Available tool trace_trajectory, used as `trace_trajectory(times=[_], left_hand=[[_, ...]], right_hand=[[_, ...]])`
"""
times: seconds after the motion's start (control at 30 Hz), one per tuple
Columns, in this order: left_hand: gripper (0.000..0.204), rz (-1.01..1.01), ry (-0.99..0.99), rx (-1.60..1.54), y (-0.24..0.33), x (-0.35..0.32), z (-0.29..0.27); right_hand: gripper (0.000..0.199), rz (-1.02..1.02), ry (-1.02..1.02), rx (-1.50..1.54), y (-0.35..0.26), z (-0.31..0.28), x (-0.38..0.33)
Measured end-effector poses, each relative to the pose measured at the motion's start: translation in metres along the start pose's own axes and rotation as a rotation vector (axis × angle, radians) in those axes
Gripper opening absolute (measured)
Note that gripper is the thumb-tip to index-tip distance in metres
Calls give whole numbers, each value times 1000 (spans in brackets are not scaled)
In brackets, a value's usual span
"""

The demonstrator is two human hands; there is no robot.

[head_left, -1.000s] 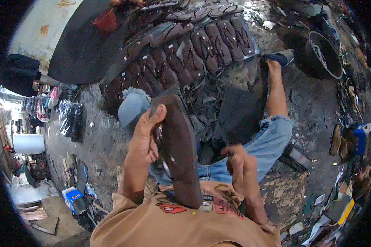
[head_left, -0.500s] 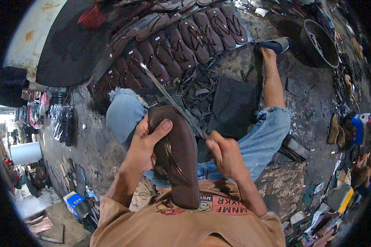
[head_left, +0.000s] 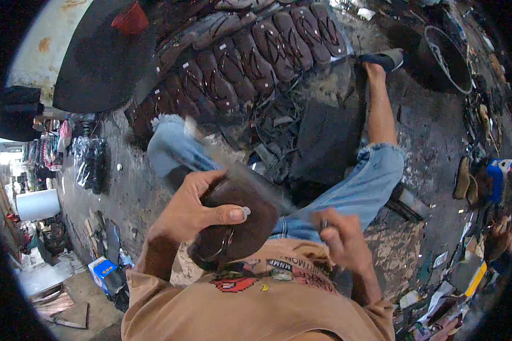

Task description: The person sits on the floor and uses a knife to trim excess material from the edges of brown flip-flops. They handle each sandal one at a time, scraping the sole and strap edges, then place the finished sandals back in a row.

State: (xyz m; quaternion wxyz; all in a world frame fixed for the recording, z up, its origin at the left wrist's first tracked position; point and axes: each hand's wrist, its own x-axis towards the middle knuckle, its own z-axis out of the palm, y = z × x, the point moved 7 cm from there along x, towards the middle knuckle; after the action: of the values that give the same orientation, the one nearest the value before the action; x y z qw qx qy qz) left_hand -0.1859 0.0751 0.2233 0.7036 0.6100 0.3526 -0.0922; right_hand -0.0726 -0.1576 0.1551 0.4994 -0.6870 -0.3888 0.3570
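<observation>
In the lap: left hand (head_left: 190, 213) is gripping the brown sandal (head_left: 236, 224), fingers wrapped round; right hand (head_left: 341, 238) is closed on a blurred blade (head_left: 233, 162), trimming the edge. Next stroke needs a steady sole.

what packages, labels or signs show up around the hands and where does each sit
Small pale tags: one on each dark sandal in the row at the top, tiny light rectangles.
Blue and white box: on the floor at lower left, small and boxy.
Clear plastic bags: hanging at left, shiny, with dark goods inside.
Printed patch: on the tan shirt below the brown sandal held by the left hand, red and dark.
</observation>
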Motion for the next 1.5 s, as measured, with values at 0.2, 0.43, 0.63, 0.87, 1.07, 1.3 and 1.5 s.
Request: trace_trajectory(times=[0.2, 0.43, 0.63, 0.87, 1.07, 1.3, 1.5], left_hand=[[52, -187, -32, -29, -38, -14, 11], [40, 68, -355, 433, -32, -17, 53], [47, -37, -366, 321, -4, 6, 38], [35, 470, 383, -682, -16, 27, 22], [38, 250, 172, -969, -64, 33, 31], [36, 289, 185, -888, -78, 24, 37], [41, 157, 262, -791, -96, 13, 34]], right_hand=[[32, 185, -87, -113, 31, 21, -85], [35, 177, -219, -60, 29, 34, -17], [32, 138, 259, 294, 75, 14, 70], [42, 100, 592, 297, 60, -49, 23], [34, 155, 195, -73, 40, 31, -56], [32, 291, 83, -283, 62, 35, -55], [26, 136, 47, -161, 29, 34, 30]])
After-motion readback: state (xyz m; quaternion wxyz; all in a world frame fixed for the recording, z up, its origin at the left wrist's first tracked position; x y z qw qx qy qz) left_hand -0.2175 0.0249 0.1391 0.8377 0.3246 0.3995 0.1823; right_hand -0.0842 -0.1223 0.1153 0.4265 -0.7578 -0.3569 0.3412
